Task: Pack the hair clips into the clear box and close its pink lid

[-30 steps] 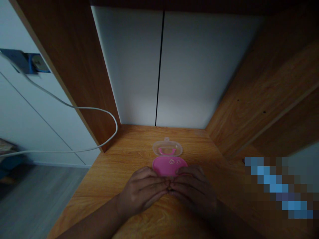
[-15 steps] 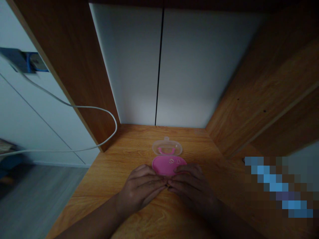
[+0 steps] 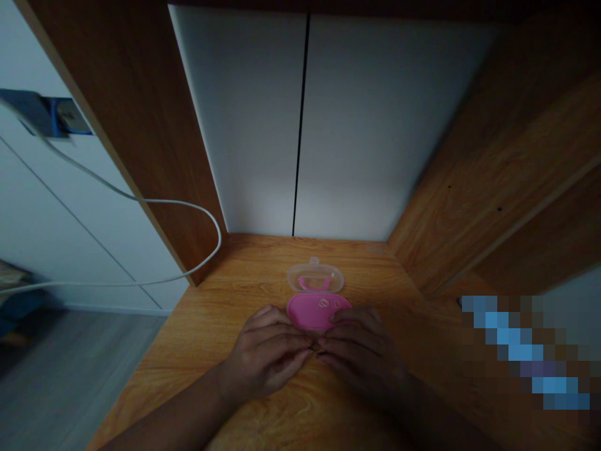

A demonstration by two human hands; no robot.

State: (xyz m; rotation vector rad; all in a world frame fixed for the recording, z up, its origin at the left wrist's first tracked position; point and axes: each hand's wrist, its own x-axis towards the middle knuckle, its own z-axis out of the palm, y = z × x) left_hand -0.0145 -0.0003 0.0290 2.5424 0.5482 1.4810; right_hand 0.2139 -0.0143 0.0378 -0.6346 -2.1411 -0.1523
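On the wooden surface lies an open pink oval case (image 3: 310,311) with a few small pale loop-shaped things inside at its right. Its clear lid (image 3: 315,277), with a pink handle, is folded back behind it. My left hand (image 3: 267,351) is in front of the case's left side, fingers pinched together. Opposite it, my right hand (image 3: 364,344) is also pinched, its upper fingers over the case's front right edge. Between the fingertips shows a small, thin, brownish thing (image 3: 315,348), mostly hidden and too dark to name.
A white cable (image 3: 218,235) loops in from the left past a wooden upright panel (image 3: 136,125). White panels (image 3: 263,125) stand behind the case, and a wooden wall (image 3: 469,175) rises at the right. A pixelated patch covers the lower right.
My fingertips have drawn slightly apart, and a little more of the thin thing shows between them. The case and its lid stay in place.
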